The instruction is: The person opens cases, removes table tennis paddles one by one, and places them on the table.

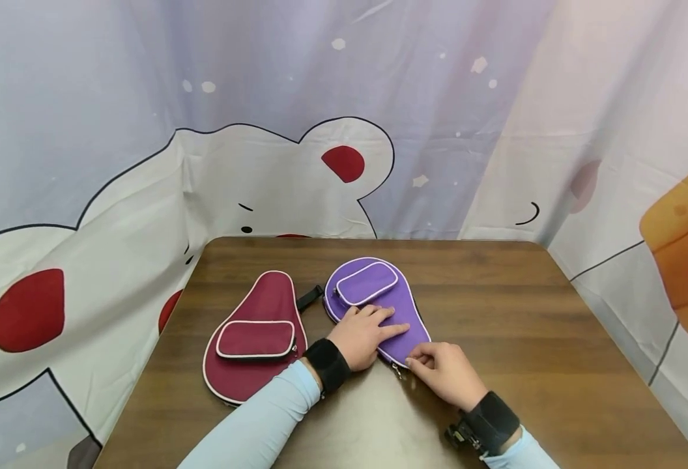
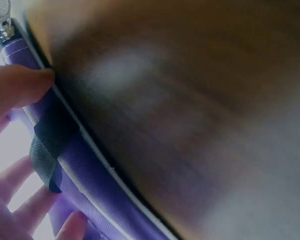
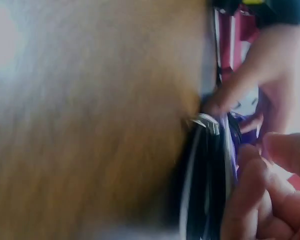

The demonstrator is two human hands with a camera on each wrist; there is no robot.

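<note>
The purple fabric case (image 1: pixel 379 306) – paddle-shaped – points its narrow end toward the person; left hand (image 1: pixel 364 333) presses flat, right hand (image 1: pixel 445 370) pinches its edge.

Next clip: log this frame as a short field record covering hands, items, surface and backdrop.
left hand: rests flat, fingers straight, on the purple paddle case
right hand: pinches the near edge of the purple paddle case, by the zipper
other item: maroon paddle case, flat, left of the purple one, untouched
surface: brown wooden table
backdrop: cartoon bear curtain
wrists: black bands on both
</note>
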